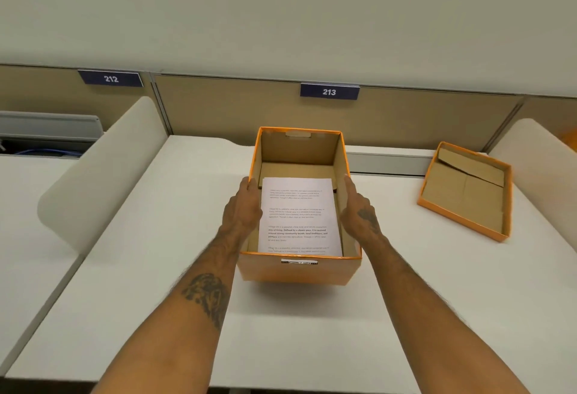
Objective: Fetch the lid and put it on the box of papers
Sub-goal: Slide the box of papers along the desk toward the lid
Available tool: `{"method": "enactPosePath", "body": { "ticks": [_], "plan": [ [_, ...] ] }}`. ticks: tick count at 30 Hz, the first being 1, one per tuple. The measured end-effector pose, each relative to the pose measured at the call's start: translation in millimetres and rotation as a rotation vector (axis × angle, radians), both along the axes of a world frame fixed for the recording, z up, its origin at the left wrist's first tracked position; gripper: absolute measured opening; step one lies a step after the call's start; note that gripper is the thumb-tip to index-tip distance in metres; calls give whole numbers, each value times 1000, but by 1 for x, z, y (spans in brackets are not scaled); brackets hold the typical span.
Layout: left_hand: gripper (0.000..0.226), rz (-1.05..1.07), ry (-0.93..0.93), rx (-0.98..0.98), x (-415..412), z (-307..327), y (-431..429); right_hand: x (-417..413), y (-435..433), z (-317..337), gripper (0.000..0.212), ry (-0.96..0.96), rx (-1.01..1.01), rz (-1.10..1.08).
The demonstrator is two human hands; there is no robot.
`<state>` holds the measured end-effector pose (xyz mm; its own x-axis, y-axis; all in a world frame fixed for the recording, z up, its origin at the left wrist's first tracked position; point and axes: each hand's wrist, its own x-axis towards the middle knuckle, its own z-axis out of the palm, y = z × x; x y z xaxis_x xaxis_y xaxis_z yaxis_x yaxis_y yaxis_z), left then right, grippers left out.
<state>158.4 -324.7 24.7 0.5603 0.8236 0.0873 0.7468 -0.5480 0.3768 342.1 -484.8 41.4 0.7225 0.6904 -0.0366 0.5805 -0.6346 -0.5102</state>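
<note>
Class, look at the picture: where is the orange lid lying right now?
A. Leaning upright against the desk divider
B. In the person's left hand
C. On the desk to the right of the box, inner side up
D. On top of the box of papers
C: the lid lies on the desk right of the box, brown inside facing up, with neither hand touching it.

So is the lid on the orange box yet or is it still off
Off. The box is open at the top with the papers showing inside, and the lid lies upside down on the desk to its right.

Orange box (296,273) with brown inside, orange lid (466,189), white printed papers (298,215), white desk (140,269), navy signs (329,91)
</note>
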Motion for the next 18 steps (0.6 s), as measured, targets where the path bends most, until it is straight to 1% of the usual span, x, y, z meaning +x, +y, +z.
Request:
{"method": "enactPosePath", "body": {
  "ticks": [3,7,13,18],
  "plan": [
    [57,-17,14,0,9,-2,-32,6,-33,-5,78,6,-12,-17],
    [54,-29,14,-28,16,-12,-54,14,-54,-17,80,14,-5,-43],
    [59,-36,28,-57,23,-24,-63,17,-66,-30,78,38,-43,-55],
    [57,-47,43,-72,30,-35,-66,28,-68,-42,79,59,-52,-68]
  ]
}}
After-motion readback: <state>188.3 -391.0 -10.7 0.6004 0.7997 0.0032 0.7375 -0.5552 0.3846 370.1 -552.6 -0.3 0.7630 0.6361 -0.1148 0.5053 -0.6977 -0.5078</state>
